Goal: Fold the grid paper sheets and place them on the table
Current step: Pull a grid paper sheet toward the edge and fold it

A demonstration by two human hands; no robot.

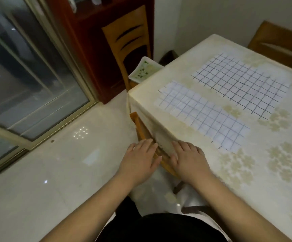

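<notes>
Two grid sheets [203, 114] [243, 82] lay flat on the table [272, 154] (near each other). Left hand [140, 159] and right hand [189, 161] hovered at the table's edge, fingers relaxed, gripping nothing.

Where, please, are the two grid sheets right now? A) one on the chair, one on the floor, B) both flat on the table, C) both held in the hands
B: both sheets, near and far, lie flat on the table, while the hands, left and right, are at its edge, away from them.
</notes>
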